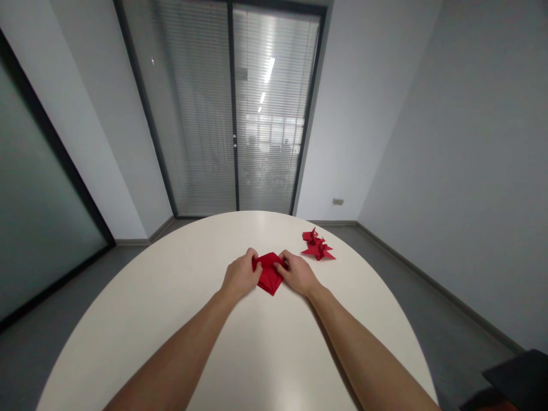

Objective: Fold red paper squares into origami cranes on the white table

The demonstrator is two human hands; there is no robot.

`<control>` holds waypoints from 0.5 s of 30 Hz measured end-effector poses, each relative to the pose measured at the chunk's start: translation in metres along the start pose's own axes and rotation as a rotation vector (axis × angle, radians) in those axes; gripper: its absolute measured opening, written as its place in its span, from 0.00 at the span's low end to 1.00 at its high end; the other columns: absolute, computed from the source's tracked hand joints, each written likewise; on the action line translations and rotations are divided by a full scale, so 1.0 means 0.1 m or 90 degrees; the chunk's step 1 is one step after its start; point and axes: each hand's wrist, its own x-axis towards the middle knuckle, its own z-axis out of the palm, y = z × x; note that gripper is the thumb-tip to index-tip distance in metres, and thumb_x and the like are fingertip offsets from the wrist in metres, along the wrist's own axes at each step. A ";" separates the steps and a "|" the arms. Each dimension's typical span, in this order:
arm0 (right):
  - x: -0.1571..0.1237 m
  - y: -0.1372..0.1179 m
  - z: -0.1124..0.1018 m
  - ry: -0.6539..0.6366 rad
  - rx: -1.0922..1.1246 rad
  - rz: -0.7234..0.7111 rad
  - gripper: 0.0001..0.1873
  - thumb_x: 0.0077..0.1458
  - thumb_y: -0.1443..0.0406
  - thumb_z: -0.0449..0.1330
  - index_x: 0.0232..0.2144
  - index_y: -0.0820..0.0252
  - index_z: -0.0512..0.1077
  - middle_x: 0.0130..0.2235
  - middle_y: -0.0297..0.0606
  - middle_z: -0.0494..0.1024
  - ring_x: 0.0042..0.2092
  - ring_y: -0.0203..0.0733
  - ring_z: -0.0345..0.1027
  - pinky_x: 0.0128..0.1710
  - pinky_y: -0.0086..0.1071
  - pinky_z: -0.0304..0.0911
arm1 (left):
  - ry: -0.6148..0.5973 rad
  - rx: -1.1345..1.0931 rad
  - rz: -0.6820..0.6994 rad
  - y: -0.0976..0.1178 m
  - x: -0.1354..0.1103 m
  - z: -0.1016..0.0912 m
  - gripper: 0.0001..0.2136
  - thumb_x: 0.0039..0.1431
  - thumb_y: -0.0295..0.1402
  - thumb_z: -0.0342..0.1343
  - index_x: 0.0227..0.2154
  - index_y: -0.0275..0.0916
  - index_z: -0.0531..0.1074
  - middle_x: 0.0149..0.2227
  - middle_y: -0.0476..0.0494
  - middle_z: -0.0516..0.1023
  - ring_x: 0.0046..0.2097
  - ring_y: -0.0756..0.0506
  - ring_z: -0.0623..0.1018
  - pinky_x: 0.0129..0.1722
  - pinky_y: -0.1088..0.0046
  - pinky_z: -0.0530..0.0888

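A partly folded sheet of red origami paper [270, 275] is between my two hands, over the middle of the white round table [265, 348]. Creases run down to its lower point, which faces me. My left hand [243, 274] pinches its left edge, thumb on top. On the other side, my right hand [299, 274] grips the right edge with thumb and fingers. The fingers underneath the paper are hidden. Beyond my right hand, several folded red paper figures [317, 246] with pointed tips lie close together near the table's far right edge.
A dark object [520, 379], perhaps a chair, juts in at the lower right. Past the table's far edge stands a glass partition with blinds [269, 114]. Plain walls rise on both sides, and a wall socket [338, 201] sits low at the back.
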 end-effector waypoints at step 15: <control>0.00 -0.07 -0.03 0.010 -0.051 -0.012 0.09 0.65 0.62 0.56 0.45 0.57 0.70 0.40 0.40 0.82 0.40 0.43 0.74 0.36 0.30 0.55 | 0.001 0.013 0.020 0.06 -0.01 0.01 0.03 0.63 0.29 0.51 0.37 0.44 0.64 0.31 0.50 0.77 0.33 0.45 0.76 0.31 0.71 0.60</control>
